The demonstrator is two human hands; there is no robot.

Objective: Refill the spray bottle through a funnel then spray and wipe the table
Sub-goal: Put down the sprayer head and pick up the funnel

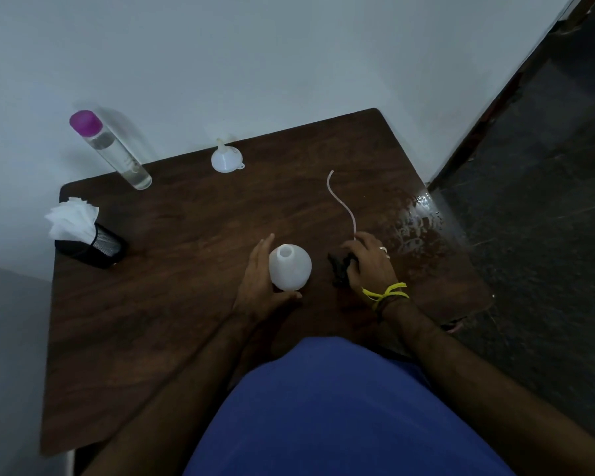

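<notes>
On the table [186, 304], the left hand [258, 286] cups the uncapped, seemingly empty spray bottle [290, 267]; the right hand [370, 261] grips its sprayer [339, 269]. A purple-capped bottle [114, 151] holds clear liquid; a cup [97, 247] holds tissues [73, 219]. No readable labels.

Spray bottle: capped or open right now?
Open. The white spray bottle shows a bare round mouth; its black trigger head with dip tube lies on the table under the right hand.

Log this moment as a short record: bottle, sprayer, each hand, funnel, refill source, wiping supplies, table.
spray bottle: upright, open neck
spray head: off, lying with dip tube
left hand: steadies bottle
right hand: on spray head
funnel: upside down, far edge
clear bottle: purple cap on
tissues: in black mesh holder
table: wet patch at right
</notes>
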